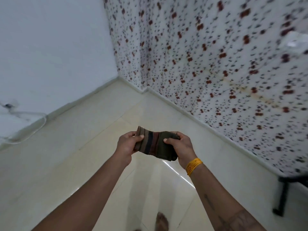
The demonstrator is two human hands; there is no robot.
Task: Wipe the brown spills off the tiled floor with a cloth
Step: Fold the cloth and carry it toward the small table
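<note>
Room corner, seen from above the person's arms. Tiled floor: pale cream, glossy, grout lines running diagonally, a bright streak of reflected light near the right forearm. No brown marks can be made out on the visible tiles; the picture is soft with motion blur.

Plain white wall on the left, meeting the floor at a pale skirting. On the right a hanging curtain, white with small dark flecks and reddish-brown blots, with a faint yellowish stain across its lower right part.

Far left, a white cable loops on the floor by the wall; where it leads is cut off. Lower right, a black furniture leg, the rest out of frame.

Both arms extended. Cloth, dark, folded, striped brown, navy and maroon, is held in the air above the floor between both hands. Left hand pinches its left end, thumb on top. Right hand grips its right end, fingers curled round it. Yellow bangles on the right wrist.

Bottom edge: a bare foot, blurred and partly cut off.
</note>
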